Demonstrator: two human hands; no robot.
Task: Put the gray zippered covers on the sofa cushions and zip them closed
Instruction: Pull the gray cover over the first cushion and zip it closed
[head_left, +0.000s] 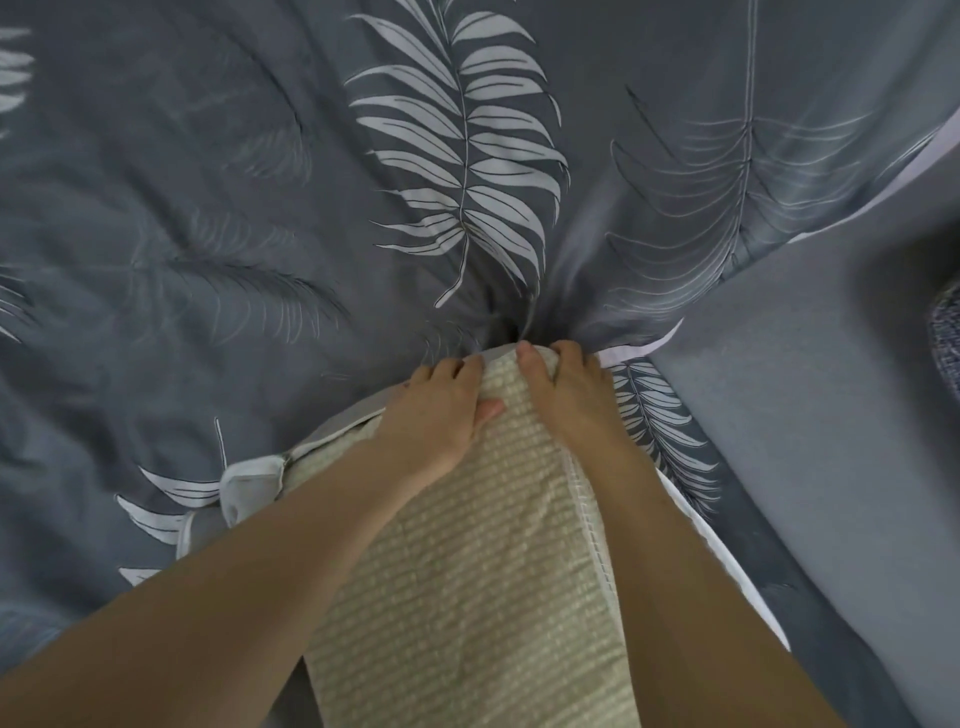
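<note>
A beige textured cushion (467, 545) runs from the bottom centre up to the middle of the view. A gray cover printed with white leaves (311, 156) spreads over the upper and left part of the view. The cushion's far end sits at the cover's opening, with the white inner hem (249, 486) folded back on the left. My left hand (441, 410) grips the cushion's far end on its left side, thumb on top. My right hand (566, 387) grips the same end on its right side, fingers curled over the edge. No zipper shows.
A plain gray-blue surface (805, 415) lies to the right of the cover. A dark speckled fabric object (948, 338) peeks in at the right edge.
</note>
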